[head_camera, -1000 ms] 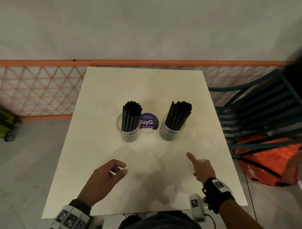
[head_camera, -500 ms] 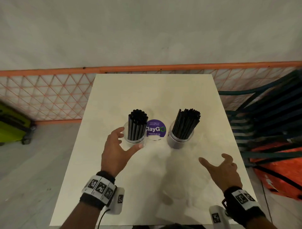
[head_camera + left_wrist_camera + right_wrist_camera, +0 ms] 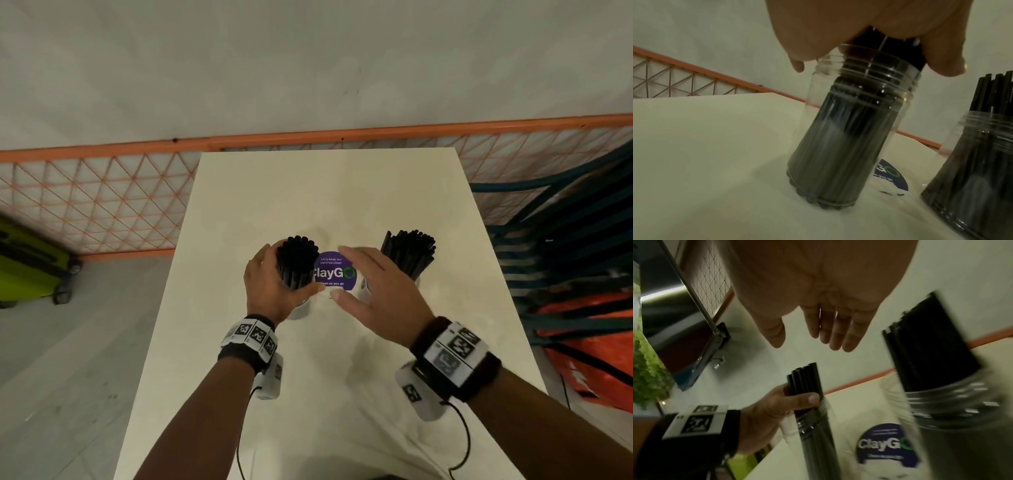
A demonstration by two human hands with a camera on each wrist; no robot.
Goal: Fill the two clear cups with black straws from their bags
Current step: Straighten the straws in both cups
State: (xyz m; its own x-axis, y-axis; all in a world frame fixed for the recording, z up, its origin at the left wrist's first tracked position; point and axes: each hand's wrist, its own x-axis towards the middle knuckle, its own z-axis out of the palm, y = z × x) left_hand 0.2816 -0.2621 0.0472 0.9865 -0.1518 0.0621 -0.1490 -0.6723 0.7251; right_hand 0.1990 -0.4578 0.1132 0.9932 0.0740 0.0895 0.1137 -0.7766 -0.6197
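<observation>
- Since both clear cups already stand packed with black straws, the step in hand looks like tidying the left bundle (image 3: 296, 262), which rises out of the left cup (image 3: 840, 133) on the white table (image 3: 329, 192), left of the purple ClayGo sticker (image 3: 335, 274).
- At that bundle, the left hand (image 3: 270, 287) curls round the straws just above the cup's threaded rim, thumb on the near side; a firm but light squeeze should gather them without buckling any.
- Coming in from the sticker side, the right hand (image 3: 376, 291) has its fingers straight and loosely together, holding nothing; it could cup the bundle's free side, or steady the cup wall lower down.
- Whether the left cup sits flat or slightly tipped is hard to tell in the wrist view, so pressing straight down seems safer than pulling sideways.
- Beyond the sticker, the right cup (image 3: 394, 284) holds its own straws (image 3: 409, 253), fanned and leaning; the right wrist passes close by it and should keep clear.
- No bags show in any view.
</observation>
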